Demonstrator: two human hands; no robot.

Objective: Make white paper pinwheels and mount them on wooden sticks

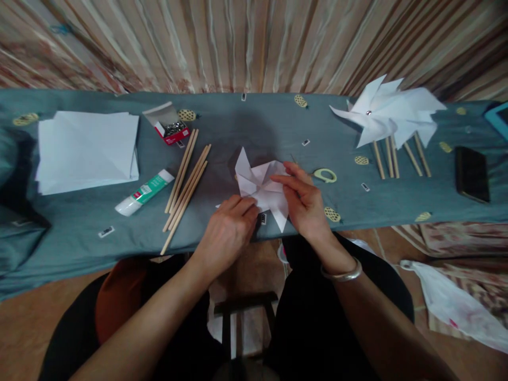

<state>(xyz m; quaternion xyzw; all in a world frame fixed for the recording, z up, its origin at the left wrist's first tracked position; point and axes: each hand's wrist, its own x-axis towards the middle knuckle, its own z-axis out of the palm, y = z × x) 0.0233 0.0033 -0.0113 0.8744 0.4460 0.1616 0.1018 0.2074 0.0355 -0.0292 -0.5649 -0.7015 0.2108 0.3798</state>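
Observation:
In the middle of the cloth-covered table lies a white paper pinwheel (260, 185) with folded, pointed blades and no stick visible on it. My left hand (234, 222) is closed at its lower left edge, fingers curled onto the paper. My right hand (304, 198) grips the right side, thumb and fingers pinching a folded blade. Just beyond my right hand lies a pair of scissors (326, 175) with pale green handles, its blades partly hidden. Left of my left hand are several wooden sticks (184, 188).
A paper stack (87, 151), a glue tube (145, 193) and an open red box (170, 127) of small metal pins stand on the left. Several finished pinwheels (397, 108) on sticks lie at the right, near a black phone (471, 173). A curtain (254, 42) hangs behind.

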